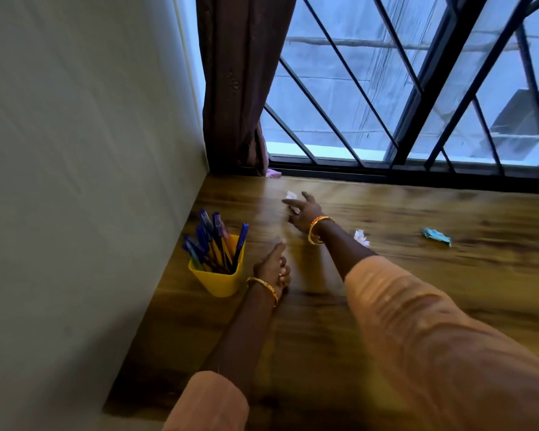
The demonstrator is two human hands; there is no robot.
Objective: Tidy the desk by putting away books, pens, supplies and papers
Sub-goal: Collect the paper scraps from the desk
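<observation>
A yellow pen cup (221, 279) full of blue pens (210, 239) stands on the wooden desk (417, 275) by the left wall. My left hand (273, 270) rests on the desk just right of the cup, with its fingers curled, its thumb pointing out and nothing seen in it. My right hand (304, 213) reaches far across the desk, fingers spread over a crumpled white paper (291, 195) and touching it. A second crumpled white paper (362, 237) lies beside my right forearm. Farther right lies a crumpled teal paper (437, 236).
A grey wall (75, 181) bounds the desk on the left. Along the back runs a barred window (417, 104) with a dark curtain (240, 88) in the corner. A small pink thing (274, 173) lies at the curtain's foot.
</observation>
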